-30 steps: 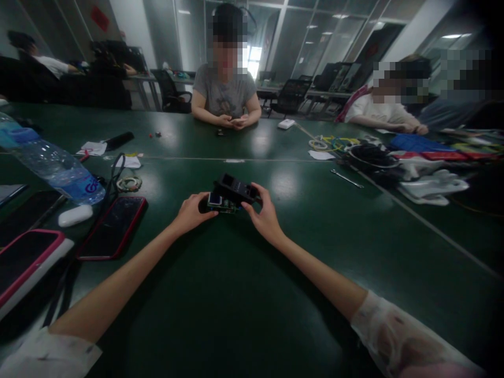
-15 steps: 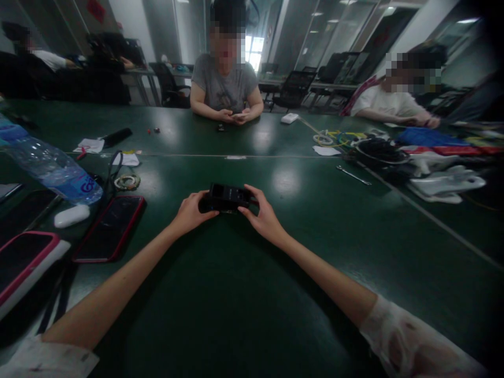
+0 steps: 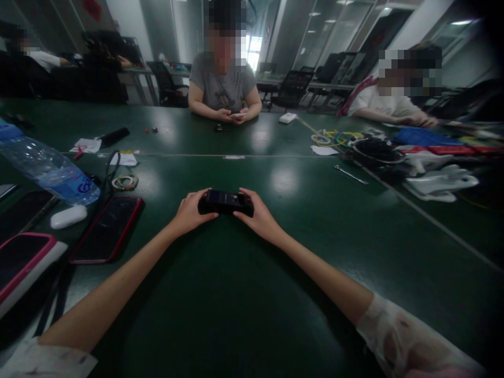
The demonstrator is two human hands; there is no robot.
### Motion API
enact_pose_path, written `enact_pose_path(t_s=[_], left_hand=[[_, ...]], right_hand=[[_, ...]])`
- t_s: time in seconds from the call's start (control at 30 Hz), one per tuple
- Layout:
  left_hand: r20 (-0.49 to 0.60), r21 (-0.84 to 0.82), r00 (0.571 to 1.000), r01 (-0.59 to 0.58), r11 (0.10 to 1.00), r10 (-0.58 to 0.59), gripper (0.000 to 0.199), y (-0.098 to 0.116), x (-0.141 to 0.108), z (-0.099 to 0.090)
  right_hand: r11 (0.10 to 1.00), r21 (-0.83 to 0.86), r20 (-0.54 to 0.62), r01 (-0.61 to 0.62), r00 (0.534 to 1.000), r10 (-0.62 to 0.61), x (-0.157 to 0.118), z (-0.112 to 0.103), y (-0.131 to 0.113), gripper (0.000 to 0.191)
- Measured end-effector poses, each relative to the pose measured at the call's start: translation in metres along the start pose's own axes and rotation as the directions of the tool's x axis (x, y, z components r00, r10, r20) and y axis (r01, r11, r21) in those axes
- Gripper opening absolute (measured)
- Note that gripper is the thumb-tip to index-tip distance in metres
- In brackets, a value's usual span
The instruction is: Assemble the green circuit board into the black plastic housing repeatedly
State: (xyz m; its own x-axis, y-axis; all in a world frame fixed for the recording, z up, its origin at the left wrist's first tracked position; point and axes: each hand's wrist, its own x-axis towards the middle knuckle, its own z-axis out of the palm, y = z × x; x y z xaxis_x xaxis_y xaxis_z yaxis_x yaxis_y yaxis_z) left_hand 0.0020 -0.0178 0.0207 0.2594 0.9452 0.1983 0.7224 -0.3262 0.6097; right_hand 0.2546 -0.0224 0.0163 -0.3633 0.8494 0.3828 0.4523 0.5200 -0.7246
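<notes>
A small black box-shaped device [image 3: 226,202] with faint white marks on its face is held near the middle of the green table. My left hand [image 3: 193,211] grips its left end, thumb along the near edge and fingers round the far side. At the other end, my right hand [image 3: 258,212] holds it the same way, with its thumb on the near edge. The device's underside is hidden, and I cannot tell whether it touches the table.
On the left are a water bottle [image 3: 51,165], a white case [image 3: 68,216], a red-edged phone [image 3: 108,229] and a pink-edged phone [image 3: 25,257]. A wrench [image 3: 350,174], white gloves [image 3: 441,181] and cables [image 3: 376,149] lie right. A person [image 3: 224,84] sits opposite.
The black device has tilted between my hands, so its marked face shows differently and the dark recess at its left is less visible. Both hands still hold it.
</notes>
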Motion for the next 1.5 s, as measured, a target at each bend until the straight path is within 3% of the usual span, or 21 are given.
enact_pose_path(t_s=[0.23, 0.57, 0.83, 1.17, 1.5], left_hand=[[0.006, 0.022, 1.000, 0.018, 1.000, -0.018, 0.074, -0.001, 0.001, 0.001], [0.005, 0.015, 1.000, 0.015, 1.000, -0.015, 0.070, -0.002, 0.001, 0.001], [-0.009, -0.013, 0.998, 0.058, 0.998, -0.058, 0.070, 0.003, 0.002, 0.000], [-0.014, -0.005, 0.998, 0.055, 0.998, -0.055, 0.068, 0.002, 0.002, 0.001], [-0.021, 0.000, 0.998, 0.053, 0.999, -0.053, 0.067, 0.001, 0.003, 0.001]], right_hand=[[0.996, -0.023, 0.010, -0.085, 0.996, 0.085, 0.001, -0.002, -0.003, 0.070], [0.993, 0.044, -0.012, -0.109, 0.994, 0.110, 0.003, 0.004, 0.010, 0.056], [0.985, 0.111, -0.010, -0.134, 0.991, 0.136, 0.005, 0.001, 0.005, 0.053], [0.985, 0.124, -0.021, -0.121, 0.992, 0.125, 0.005, 0.000, 0.002, 0.051], [0.990, 0.129, -0.108, -0.060, 0.991, 0.074, 0.006, 0.002, 0.005, 0.052]])
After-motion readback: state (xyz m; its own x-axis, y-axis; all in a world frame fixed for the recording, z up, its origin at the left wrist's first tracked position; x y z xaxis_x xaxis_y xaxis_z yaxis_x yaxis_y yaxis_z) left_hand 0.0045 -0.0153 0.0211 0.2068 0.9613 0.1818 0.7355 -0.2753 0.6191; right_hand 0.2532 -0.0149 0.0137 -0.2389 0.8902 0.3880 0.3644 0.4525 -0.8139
